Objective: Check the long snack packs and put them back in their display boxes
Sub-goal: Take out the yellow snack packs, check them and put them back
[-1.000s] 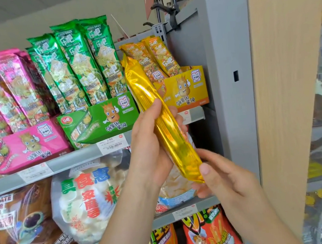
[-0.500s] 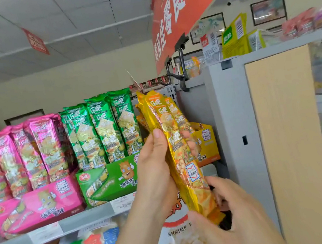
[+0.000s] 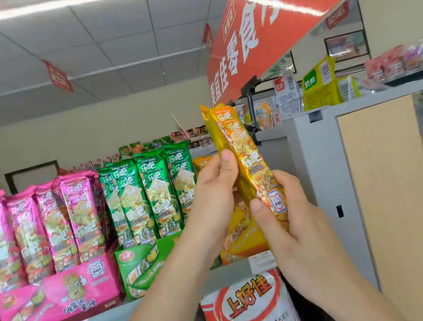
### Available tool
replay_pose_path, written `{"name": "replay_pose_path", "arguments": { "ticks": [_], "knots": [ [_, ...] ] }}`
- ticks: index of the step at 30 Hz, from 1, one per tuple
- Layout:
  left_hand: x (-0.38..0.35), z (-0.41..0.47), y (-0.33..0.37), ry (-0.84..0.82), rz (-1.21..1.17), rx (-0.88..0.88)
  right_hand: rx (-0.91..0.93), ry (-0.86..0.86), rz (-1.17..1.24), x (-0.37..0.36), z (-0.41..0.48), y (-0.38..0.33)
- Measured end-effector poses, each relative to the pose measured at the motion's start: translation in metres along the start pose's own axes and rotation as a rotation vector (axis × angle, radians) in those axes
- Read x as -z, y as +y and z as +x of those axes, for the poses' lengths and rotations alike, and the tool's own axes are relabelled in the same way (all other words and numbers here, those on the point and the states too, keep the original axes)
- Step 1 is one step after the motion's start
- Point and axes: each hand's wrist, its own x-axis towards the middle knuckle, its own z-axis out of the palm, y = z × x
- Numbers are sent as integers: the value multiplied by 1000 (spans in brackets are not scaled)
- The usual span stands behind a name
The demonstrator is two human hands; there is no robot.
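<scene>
One yellow snack pack (image 3: pixel 241 150) is being grasped before its display box (image 3: pixel 246 242): left hand (image 3: pixel 214 187) pinching mid-length, right hand (image 3: pixel 292 219) curling round the base.

The long yellow-orange foil snack pack (image 3: pixel 245 155) is being turned: its printed front is facing the person now, where the plain gold back was showing before. The right hand (image 3: pixel 292 219) is gripping it further up from its bottom end, and the pack is rising higher.
</scene>
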Motion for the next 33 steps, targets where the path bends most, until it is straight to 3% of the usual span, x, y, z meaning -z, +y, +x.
{"name": "replay_pose_path", "arguments": {
  "ticks": [7, 8, 12, 18, 26, 33],
  "knots": [
    [-1, 34, -4, -47, 93, -100, 80, 279, -35, -5, 50, -2],
    [0, 38, -9, -63, 231, -113, 76, 302, -13, -5, 58, -4],
    [-1, 57, -27, -224, 1193, -263, 85, 337, 16, -11, 78, -4],
    [10, 77, -41, -500, 1657, -186, 3, 294, -117, -32, 80, 25],
    [13, 77, -49, -230, 1684, -184, -154, 182, -514, -42, 88, 38],
    [12, 79, -53, -127, 1582, -108, -187, 149, -719, -44, 79, 46]
  ]
}}
